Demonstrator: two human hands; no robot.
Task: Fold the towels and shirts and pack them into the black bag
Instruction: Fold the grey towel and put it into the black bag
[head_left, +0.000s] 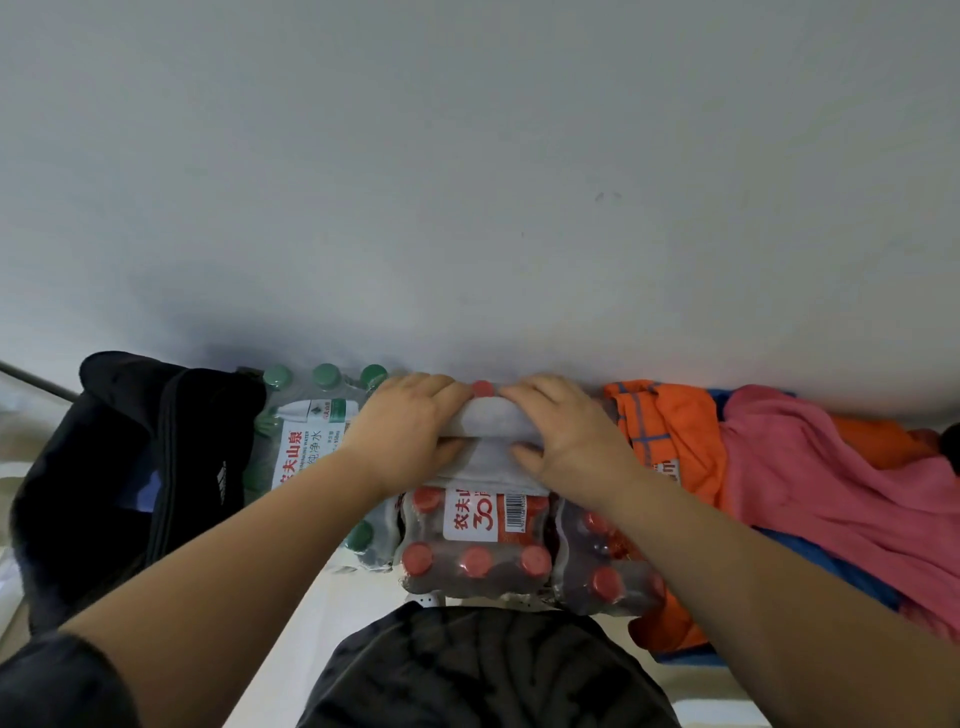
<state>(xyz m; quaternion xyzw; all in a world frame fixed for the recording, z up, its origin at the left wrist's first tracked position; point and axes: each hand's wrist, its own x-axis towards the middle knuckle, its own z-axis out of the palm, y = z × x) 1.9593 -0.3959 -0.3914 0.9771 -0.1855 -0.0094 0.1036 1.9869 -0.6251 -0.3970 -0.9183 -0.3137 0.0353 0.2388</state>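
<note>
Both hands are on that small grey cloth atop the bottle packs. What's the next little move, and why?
Probably lift the grey towel and carry it left to the black bag. The left hand and right hand both pinch it, it already looks folded small, and the bag sits just left of the bottle packs. The orange cloth and pink cloth lie unfolded at right.

Bare left forearm (249, 545) and right forearm (727, 561) reach forward side by side. The left hand (408, 431) and right hand (569, 439) grip a folded grey cloth towel (491, 465), fingers (441, 389) curled over, thumbs (524, 452) tucked under
</note>
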